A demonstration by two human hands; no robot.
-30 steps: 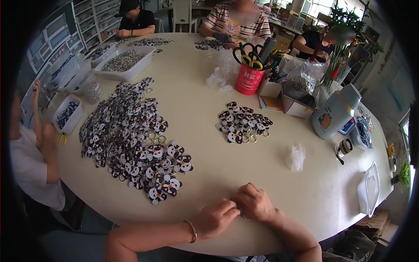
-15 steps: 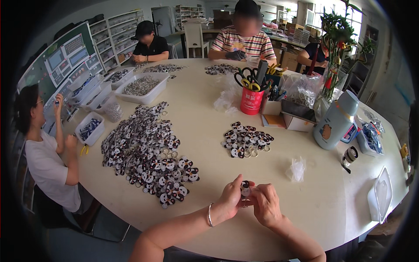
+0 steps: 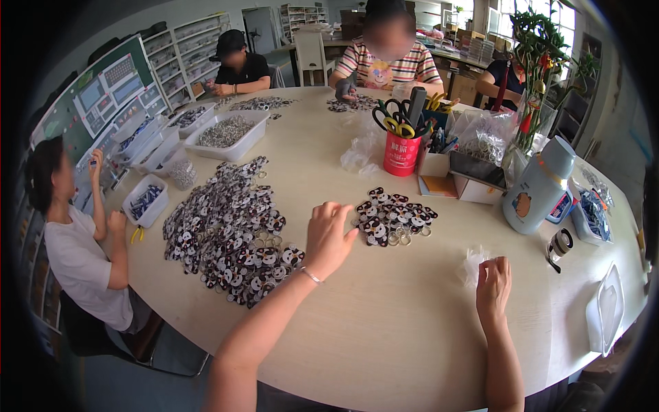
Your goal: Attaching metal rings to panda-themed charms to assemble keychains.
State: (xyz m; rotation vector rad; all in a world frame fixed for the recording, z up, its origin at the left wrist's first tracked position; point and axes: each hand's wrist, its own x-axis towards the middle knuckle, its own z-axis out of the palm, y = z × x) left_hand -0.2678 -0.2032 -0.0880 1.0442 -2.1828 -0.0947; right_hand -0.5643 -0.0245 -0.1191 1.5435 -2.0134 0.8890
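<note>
My left hand [image 3: 328, 237] reaches forward over the round beige table [image 3: 384, 323], fingers spread. Its fingertips hover at the near left edge of a small pile of black-and-white panda keychains [image 3: 395, 216], and nothing shows in it. A silver bracelet sits on that wrist. A much larger heap of the same keychains [image 3: 230, 230] lies to its left. My right hand [image 3: 493, 281] rests on the table to the right with its fingers curled down. It touches a small crumpled clear plastic bag [image 3: 471, 264]. What the fingers hold is hidden.
A red cup of scissors and pens [image 3: 401, 152], small boxes [image 3: 473, 182] and a pale blue bottle [image 3: 539, 185] stand behind the small pile. White trays [image 3: 230, 134] sit at the far left and a tape roll [image 3: 561, 242] at right. A person [image 3: 75, 240] sits at left, with others across the table.
My hands were together near the table's front edge holding a small keychain. They have parted: the left hand went forward to the small pile, the right hand went right to the plastic bag.
</note>
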